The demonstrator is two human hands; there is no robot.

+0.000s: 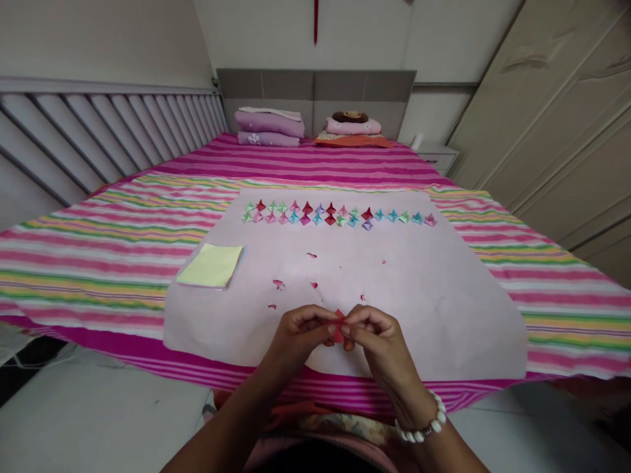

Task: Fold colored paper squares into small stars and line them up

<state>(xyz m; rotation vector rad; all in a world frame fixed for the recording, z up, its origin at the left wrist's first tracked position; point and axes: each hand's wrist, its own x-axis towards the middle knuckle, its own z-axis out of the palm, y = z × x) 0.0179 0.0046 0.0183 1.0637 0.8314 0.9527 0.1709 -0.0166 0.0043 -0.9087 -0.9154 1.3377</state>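
A small folded red paper (pixel 338 334) is pinched between both my hands above the front of a large white sheet (pixel 444 315). My left hand (pixel 305 332) grips its left side with thumb and fingers. On the other side, my right hand (pixel 375 332) has its fingertips closed on the paper; a white bead bracelet circles that wrist. Fingers cover much of the paper, so its exact shape is hidden. Beyond the hands lie several red scraps, among them one scrap (pixel 279 284) to the left and another (pixel 311 255) farther back.
Two rows of small folded paper pieces (pixel 331 215) in several colours line the sheet's far part. A stack of yellow paper squares (pixel 211 265) lies at its left. Striped bedding (pixel 98 249) surrounds the sheet. Folded bedding (pixel 270 125) sits by the headboard (pixel 315 92); a rail (pixel 98 131) runs along the left.
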